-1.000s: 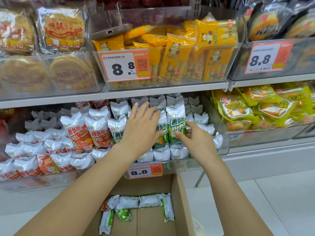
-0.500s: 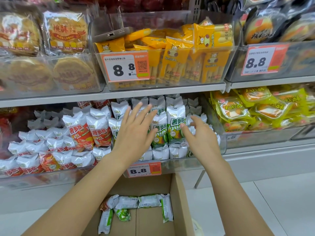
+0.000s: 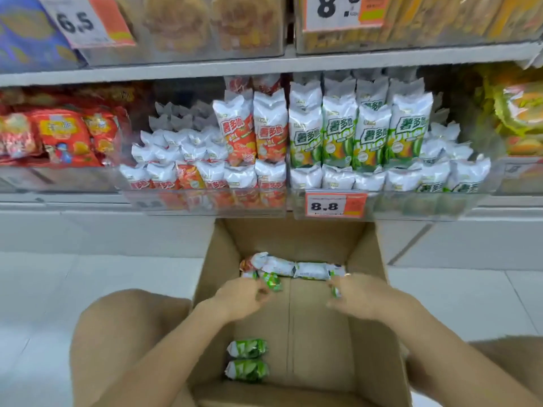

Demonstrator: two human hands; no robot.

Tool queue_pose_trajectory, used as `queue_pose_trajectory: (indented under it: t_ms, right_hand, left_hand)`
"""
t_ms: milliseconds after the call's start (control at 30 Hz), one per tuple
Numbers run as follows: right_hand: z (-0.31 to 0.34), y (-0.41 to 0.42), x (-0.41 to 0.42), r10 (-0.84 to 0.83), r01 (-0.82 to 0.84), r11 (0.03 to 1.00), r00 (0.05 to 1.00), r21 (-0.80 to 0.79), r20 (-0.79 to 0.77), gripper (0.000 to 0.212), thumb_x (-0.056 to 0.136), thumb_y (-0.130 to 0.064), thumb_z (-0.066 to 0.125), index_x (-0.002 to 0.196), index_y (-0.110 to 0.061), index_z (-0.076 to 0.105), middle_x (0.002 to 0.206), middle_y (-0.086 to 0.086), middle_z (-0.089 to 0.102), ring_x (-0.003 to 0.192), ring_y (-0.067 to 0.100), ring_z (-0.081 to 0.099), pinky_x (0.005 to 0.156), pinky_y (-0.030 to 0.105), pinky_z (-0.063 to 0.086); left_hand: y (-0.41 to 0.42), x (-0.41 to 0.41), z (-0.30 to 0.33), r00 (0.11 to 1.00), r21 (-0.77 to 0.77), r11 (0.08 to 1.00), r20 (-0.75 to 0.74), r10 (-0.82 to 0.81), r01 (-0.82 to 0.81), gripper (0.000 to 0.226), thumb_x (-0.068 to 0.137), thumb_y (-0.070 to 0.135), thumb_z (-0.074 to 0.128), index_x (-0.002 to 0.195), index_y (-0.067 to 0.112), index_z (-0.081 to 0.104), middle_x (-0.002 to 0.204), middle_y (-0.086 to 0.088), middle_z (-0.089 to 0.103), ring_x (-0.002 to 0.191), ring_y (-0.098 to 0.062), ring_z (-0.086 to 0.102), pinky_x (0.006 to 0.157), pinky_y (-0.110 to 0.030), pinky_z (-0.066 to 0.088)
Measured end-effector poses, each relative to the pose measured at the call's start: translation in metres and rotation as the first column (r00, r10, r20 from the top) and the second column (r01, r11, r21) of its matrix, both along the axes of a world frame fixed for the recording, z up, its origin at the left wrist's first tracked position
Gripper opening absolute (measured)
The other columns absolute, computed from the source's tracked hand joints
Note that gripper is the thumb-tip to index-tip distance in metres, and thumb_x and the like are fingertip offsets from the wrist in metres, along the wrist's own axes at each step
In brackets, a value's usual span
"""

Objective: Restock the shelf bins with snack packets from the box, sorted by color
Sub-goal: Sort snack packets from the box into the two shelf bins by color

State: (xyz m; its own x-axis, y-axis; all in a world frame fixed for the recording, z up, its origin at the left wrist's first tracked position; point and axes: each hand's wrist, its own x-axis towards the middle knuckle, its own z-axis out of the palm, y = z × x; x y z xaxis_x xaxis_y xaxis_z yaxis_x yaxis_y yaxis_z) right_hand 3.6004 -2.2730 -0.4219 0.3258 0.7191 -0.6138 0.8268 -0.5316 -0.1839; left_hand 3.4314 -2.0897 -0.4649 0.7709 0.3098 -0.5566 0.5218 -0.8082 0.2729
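- Both hands are down in the box (image 3: 364, 245). The left hand (image 3: 239, 296) has curled fingers at a green packet (image 3: 273, 282); the right hand (image 3: 361, 293) reaches for another at the far wall. Motion blur hides whether either grips.
- Remaining packets: a row along the far wall, two green ones (image 3: 247, 359) near the front.
- Risk: one red-tipped packet (image 3: 248, 262) lies among green, so a hasty handful could land in the green bin (image 3: 390, 201) rather than the red bin (image 3: 205, 201).
- Packets are glossy, crinkly film pillows, likely slippery; the box is matte corrugated card; the bins are clear, rigid plastic.
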Motion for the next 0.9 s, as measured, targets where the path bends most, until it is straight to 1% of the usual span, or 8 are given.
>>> queue_pose_trajectory:
  t_ms: [67, 200, 300, 400, 500, 600, 767, 900]
  right_hand:
    - [-0.036, 0.006, -0.015, 0.028, -0.037, 0.986, 0.998, -0.162, -0.058, 0.050, 0.097, -0.047, 0.045, 0.135, -0.015, 0.047, 0.136, 0.010, 0.050, 0.122, 0.028, 0.050, 0.091, 0.033, 0.043]
    - [-0.088, 0.025, -0.026, -0.009, -0.006, 0.989, 0.995, -0.146, -0.096, 0.044, 0.098, -0.041, 0.042, 0.134, -0.015, 0.046, 0.132, 0.011, 0.053, 0.121, 0.030, 0.051, 0.095, 0.038, 0.045]
    - [-0.129, 0.038, -0.034, -0.102, 0.067, 0.980, 0.977, -0.185, -0.186, 0.042, 0.099, -0.040, 0.041, 0.132, -0.015, 0.048, 0.131, 0.007, 0.057, 0.121, 0.028, 0.052, 0.096, 0.037, 0.043]
    - [-0.172, 0.047, -0.049, -0.222, 0.158, 0.961, 0.932, -0.228, -0.286, 0.040, 0.100, -0.036, 0.041, 0.132, -0.013, 0.050, 0.131, 0.007, 0.058, 0.117, 0.026, 0.054, 0.094, 0.034, 0.045]
    - [-0.219, 0.047, -0.078, -0.347, 0.225, 0.913, 0.866, -0.340, -0.360, 0.038, 0.098, -0.028, 0.047, 0.130, -0.009, 0.054, 0.129, 0.011, 0.058, 0.115, 0.028, 0.056, 0.094, 0.034, 0.047]
    - [-0.248, 0.044, -0.109, -0.420, 0.242, 0.881, 0.796, -0.406, -0.436, 0.037, 0.095, -0.034, 0.052, 0.126, -0.014, 0.057, 0.126, 0.009, 0.060, 0.110, 0.026, 0.059, 0.093, 0.034, 0.048]
    - [-0.278, 0.049, -0.148, -0.405, 0.173, 0.891, 0.719, -0.420, -0.565, 0.055, 0.096, -0.029, 0.054, 0.146, -0.020, 0.033, 0.142, 0.011, 0.046, 0.127, 0.026, 0.048, 0.102, 0.033, 0.039]
    - [-0.293, 0.052, -0.164, -0.403, 0.141, 0.889, 0.691, -0.435, -0.600, 0.066, 0.094, -0.029, 0.055, 0.151, -0.021, 0.022, 0.147, 0.011, 0.040, 0.131, 0.028, 0.045, 0.106, 0.034, 0.037]
  left_hand:
    - [0.012, -0.016, -0.025, 0.988, -0.044, 0.996, -0.142, 0.067, -0.074, 0.033, 0.095, 0.038, 0.047, 0.121, 0.021, 0.058, 0.123, -0.007, 0.062, 0.113, -0.026, 0.056, 0.091, -0.033, 0.046]
    - [0.024, -0.035, -0.070, 0.948, -0.058, 0.988, -0.297, 0.117, -0.140, 0.029, 0.094, 0.032, 0.047, 0.110, 0.012, 0.061, 0.116, -0.007, 0.063, 0.108, -0.025, 0.058, 0.086, -0.034, 0.047]
    - [0.027, -0.039, -0.101, 0.908, -0.064, 0.988, -0.407, 0.102, -0.139, 0.025, 0.093, 0.022, 0.047, 0.109, 0.009, 0.061, 0.112, -0.009, 0.064, 0.101, -0.025, 0.061, 0.080, -0.035, 0.048]
    - [0.028, -0.034, -0.137, 0.883, -0.050, 0.993, -0.465, 0.070, -0.104, 0.026, 0.094, 0.014, 0.047, 0.115, 0.007, 0.060, 0.119, -0.011, 0.062, 0.106, -0.027, 0.060, 0.083, -0.033, 0.048]
    - [0.020, -0.029, -0.171, 0.850, -0.068, 0.995, -0.526, 0.031, -0.078, 0.029, 0.094, 0.014, 0.048, 0.121, 0.008, 0.058, 0.125, -0.012, 0.059, 0.112, -0.028, 0.059, 0.085, -0.033, 0.047]
    - [0.015, -0.030, -0.197, 0.829, -0.126, 0.984, -0.559, 0.035, -0.126, 0.030, 0.094, 0.016, 0.050, 0.123, 0.008, 0.057, 0.127, -0.012, 0.058, 0.111, -0.028, 0.058, 0.082, -0.032, 0.046]
    - [0.021, -0.035, -0.228, 0.832, -0.134, 0.985, -0.554, 0.017, -0.109, 0.047, 0.094, 0.015, 0.054, 0.138, 0.011, 0.040, 0.143, -0.011, 0.040, 0.130, -0.029, 0.042, 0.104, -0.037, 0.037]
    - [0.026, -0.039, -0.244, 0.813, -0.193, 0.971, -0.582, 0.000, -0.138, 0.060, 0.091, 0.017, 0.057, 0.145, 0.010, 0.029, 0.147, -0.013, 0.036, 0.134, -0.031, 0.038, 0.108, -0.040, 0.037]
